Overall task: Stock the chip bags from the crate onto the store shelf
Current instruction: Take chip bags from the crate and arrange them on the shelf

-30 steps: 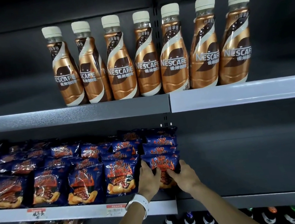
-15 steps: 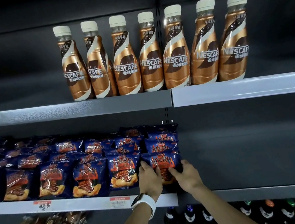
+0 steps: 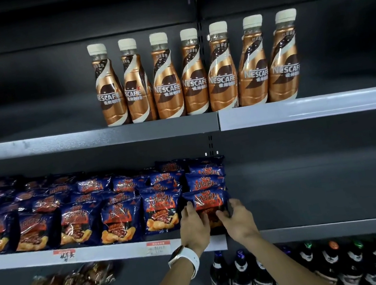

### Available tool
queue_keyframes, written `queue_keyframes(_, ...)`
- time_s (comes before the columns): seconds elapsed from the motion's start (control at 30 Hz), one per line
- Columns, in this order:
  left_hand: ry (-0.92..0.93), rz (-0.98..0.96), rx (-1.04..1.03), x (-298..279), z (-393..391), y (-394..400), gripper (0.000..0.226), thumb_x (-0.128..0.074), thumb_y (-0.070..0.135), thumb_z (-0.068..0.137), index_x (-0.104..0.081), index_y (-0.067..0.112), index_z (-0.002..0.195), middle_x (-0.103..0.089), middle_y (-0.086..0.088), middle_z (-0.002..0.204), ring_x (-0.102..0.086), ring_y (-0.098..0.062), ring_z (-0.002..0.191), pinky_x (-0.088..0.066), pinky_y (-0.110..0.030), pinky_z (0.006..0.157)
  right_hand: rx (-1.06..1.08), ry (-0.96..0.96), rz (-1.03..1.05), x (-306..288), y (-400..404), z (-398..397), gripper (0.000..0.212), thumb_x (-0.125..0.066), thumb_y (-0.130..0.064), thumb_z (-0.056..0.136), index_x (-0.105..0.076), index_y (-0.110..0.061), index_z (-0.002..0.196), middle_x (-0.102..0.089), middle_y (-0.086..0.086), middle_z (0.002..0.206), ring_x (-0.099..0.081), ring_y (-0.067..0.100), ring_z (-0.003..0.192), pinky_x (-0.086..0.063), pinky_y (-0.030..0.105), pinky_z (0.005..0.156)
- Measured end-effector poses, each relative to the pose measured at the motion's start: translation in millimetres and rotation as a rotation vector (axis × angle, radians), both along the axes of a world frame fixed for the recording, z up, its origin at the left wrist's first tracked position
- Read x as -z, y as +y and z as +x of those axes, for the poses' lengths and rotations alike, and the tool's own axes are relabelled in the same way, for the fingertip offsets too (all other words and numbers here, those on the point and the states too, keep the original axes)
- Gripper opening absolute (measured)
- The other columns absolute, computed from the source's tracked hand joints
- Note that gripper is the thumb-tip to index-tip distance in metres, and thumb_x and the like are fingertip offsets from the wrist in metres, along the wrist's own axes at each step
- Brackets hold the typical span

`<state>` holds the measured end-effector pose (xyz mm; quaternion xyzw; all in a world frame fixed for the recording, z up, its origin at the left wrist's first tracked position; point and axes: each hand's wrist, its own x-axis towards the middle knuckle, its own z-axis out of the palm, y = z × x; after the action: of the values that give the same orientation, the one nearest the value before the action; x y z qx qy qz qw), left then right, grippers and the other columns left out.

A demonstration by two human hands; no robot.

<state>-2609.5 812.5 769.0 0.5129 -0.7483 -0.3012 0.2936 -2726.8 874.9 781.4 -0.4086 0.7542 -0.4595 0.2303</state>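
Front chip bag (image 3: 208,201) sits at the right end of the middle shelf (image 3: 100,250), at 5 o'clock from the centre of the view, and both hands are on it: left hand (image 3: 193,226) with fingers laid up along its left edge, right hand (image 3: 238,221) with fingers curled onto its lower right corner. Looks like the final squaring-up. Risk here: this bag is last in the row with bare shelf at its 3 o'clock, so nothing props that side, and a slack let-go could tip it over the front lip or sideways. Too hard a nudge and the neighbour bag (image 3: 160,211) at its 9 o'clock gets shoved out of line. Count: six bags across the front row, more stacked behind, too overlapped to number. Seven coffee bottles (image 3: 195,74) at 12 o'clock on the upper shelf. Dark bottles (image 3: 241,275) below at 6 o'clock, partly cut off, no sure tally. Crate not in view
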Motion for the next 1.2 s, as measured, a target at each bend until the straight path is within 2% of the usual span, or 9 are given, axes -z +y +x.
queue_keyframes(0.13, 0.040, -0.078, 0.066, 0.9, 6.3, 20.3, 0.045, -0.053, 0.016, 0.095, -0.042, 0.015, 0.139, -0.051, -0.005, 0.127, -0.055, -0.024, 0.114, -0.048, -0.033, 0.093, 0.004, 0.032, -0.040, 2.3, 25.5, 13.9, 0.026, -0.063, -0.022, 0.096, -0.056, -0.017, 0.121, -0.066, -0.005, 0.099, -0.060, 0.008, 0.087, -0.040, 0.006, 0.064)
queue_keyframes(0.23, 0.042, -0.093, 0.221, 10.0, 3.7, 48.6, 0.051, -0.052, 0.011, 0.094, -0.042, 0.023, 0.142, -0.057, -0.003, 0.127, -0.057, -0.022, 0.115, -0.048, -0.035, 0.097, 0.023, 0.055, -0.055, 10.2, 53.1, 21.4, 0.025, -0.060, -0.014, 0.095, -0.060, -0.017, 0.120, -0.067, -0.006, 0.095, -0.060, 0.007, 0.084, -0.040, 0.002, 0.064)
queue_keyframes(0.37, 0.023, -0.036, 0.356, 16.3, -12.3, 84.5, 0.051, -0.049, 0.014, 0.094, -0.042, 0.024, 0.143, -0.056, -0.002, 0.137, -0.055, -0.024, 0.123, -0.047, -0.037, 0.099, 0.096, 0.059, -0.020, 11.9, 100.5, 17.1, 0.035, -0.055, -0.014, 0.098, -0.056, -0.016, 0.133, -0.069, 0.000, 0.110, -0.065, 0.016, 0.099, -0.046, 0.018, 0.080)
queue_keyframes(0.5, 0.011, -0.020, 0.473, 1.3, -48.9, 120.2, 0.053, -0.050, 0.015, 0.097, -0.038, 0.021, 0.147, -0.045, 0.001, 0.149, -0.045, -0.022, 0.134, -0.038, -0.031, 0.107, 0.210, 0.120, 0.012, 0.0, 149.7, -9.5, 0.039, -0.055, -0.016, 0.101, -0.051, -0.007, 0.138, -0.065, 0.009, 0.125, -0.062, 0.020, 0.112, -0.043, 0.018, 0.085)
queue_keyframes(0.6, 0.046, 0.005, 0.582, -12.9, -85.6, 154.8, 0.050, -0.049, 0.017, 0.098, -0.038, 0.023, 0.147, -0.047, 0.000, 0.147, -0.047, -0.022, 0.133, -0.041, -0.033, 0.106, 0.329, 0.109, 0.006, -14.1, 191.2, -32.9, 0.038, -0.052, -0.018, 0.102, -0.049, -0.008, 0.139, -0.066, 0.006, 0.117, -0.063, 0.017, 0.100, -0.047, 0.021, 0.078)
queue_keyframes(0.73, 0.077, 0.022, 0.773, -24.7, -138.2, 213.8, 0.046, -0.048, 0.014, 0.098, -0.041, 0.022, 0.143, -0.051, -0.004, 0.143, -0.050, -0.023, 0.130, -0.044, -0.036, 0.105, 0.514, 0.122, -0.001, -28.9, 259.8, -64.5, 0.036, -0.052, -0.018, 0.103, -0.052, -0.010, 0.138, -0.065, 0.005, 0.127, -0.062, 0.021, 0.112, -0.044, 0.018, 0.081)
queue_keyframes(0.87, 0.053, -0.006, 0.936, -32.7, -183.0, 280.1, 0.046, -0.050, 0.017, 0.096, -0.043, 0.024, 0.141, -0.057, -0.007, 0.137, -0.054, -0.028, 0.124, -0.047, -0.044, 0.101, 0.704, 0.162, 0.016, -35.4, 331.3, -88.3, 0.029, -0.054, -0.020, 0.101, -0.059, -0.009, 0.127, -0.069, 0.010, 0.120, -0.063, 0.027, 0.111, -0.045, 0.030, 0.086)
queue_keyframes(1.03, 0.048, -0.016, 1.147, -28.9, -226.5, 388.0, 0.043, -0.049, 0.012, 0.096, -0.048, 0.018, 0.138, -0.063, -0.010, 0.128, -0.059, -0.030, 0.117, -0.048, -0.043, 0.097, 0.956, 0.120, 0.021, -26.4, 436.3, -109.7, 0.030, -0.057, -0.023, 0.097, -0.061, -0.009, 0.123, -0.070, 0.013, 0.118, -0.064, 0.031, 0.111, -0.050, 0.037, 0.092)
queue_keyframes(1.2, -0.036, 0.019, 1.301, -15.0, -249.9, 474.6, 0.044, -0.045, 0.010, 0.098, -0.042, 0.016, 0.142, -0.059, -0.013, 0.129, -0.057, -0.033, 0.118, -0.048, -0.045, 0.094, 1.089, 0.077, 0.039, -7.9, 520.1, -120.9, 0.033, -0.059, -0.023, 0.096, -0.061, -0.008, 0.125, -0.069, 0.011, 0.122, -0.064, 0.026, 0.113, -0.045, 0.028, 0.089)
